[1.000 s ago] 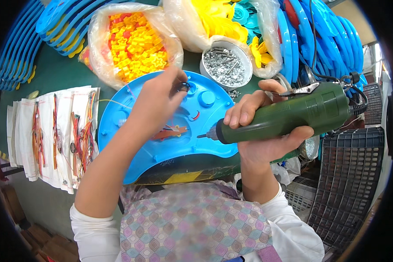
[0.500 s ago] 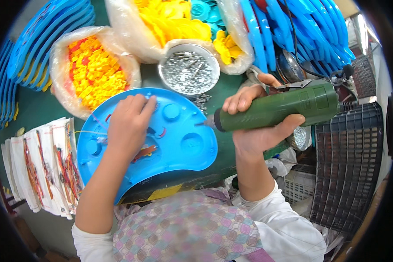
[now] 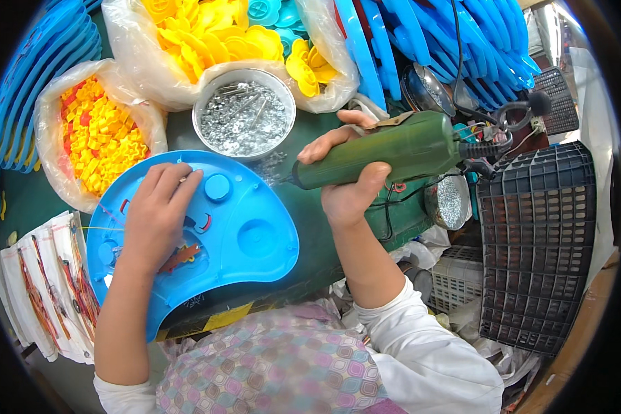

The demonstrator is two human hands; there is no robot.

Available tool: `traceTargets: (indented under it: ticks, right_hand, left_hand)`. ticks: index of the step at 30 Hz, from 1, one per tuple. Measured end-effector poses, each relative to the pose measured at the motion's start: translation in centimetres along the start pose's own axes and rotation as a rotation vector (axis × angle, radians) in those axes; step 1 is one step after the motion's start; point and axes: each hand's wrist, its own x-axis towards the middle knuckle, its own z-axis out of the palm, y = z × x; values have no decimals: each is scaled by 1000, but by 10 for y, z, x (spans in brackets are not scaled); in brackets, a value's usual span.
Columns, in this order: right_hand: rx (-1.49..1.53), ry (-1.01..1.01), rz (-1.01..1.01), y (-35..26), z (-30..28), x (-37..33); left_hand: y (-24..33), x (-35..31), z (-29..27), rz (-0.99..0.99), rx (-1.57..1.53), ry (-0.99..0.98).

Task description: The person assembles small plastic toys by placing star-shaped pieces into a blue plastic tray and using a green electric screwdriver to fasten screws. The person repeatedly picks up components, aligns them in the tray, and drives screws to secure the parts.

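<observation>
You've got a green table (image 3: 321, 252) w/ yellow-&-black tape (image 3: 228, 317) on its near edge. Flat on it, nearest you: a blue plastic panel (image 3: 231, 269). Just beyond its L end, an open bag (image 3: 155, 127) of small yellow/red pcs; behind, at ctr, a bigger clear bag (image 3: 131, 58) of yellow & teal parts. A round bowl (image 3: 199, 124) of metal screws sits in front of that one, w/ loose screws (image 3: 272, 165) scattered on the tabletop beside it. On your L edge: white sheets (image 3: 41, 297) w/ wire bundles. Blue panels stacked (image 3: 48, 69) far L.
</observation>
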Motion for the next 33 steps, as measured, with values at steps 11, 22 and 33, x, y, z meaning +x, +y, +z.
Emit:
traceTargets:
  ticks: [11,22,33]
  right_hand:
    - [134,-1,-57,-21,0,6]
    - [512,-267,-41,-59,12,-18]
    - [419,-303,37,-59,27,-32]
  left_hand:
    - [62,14,-11,-243,-454,-3]
    - [74,7,9,-277,-712,-180]
    - [77,-11,3,-271,-547,-146]
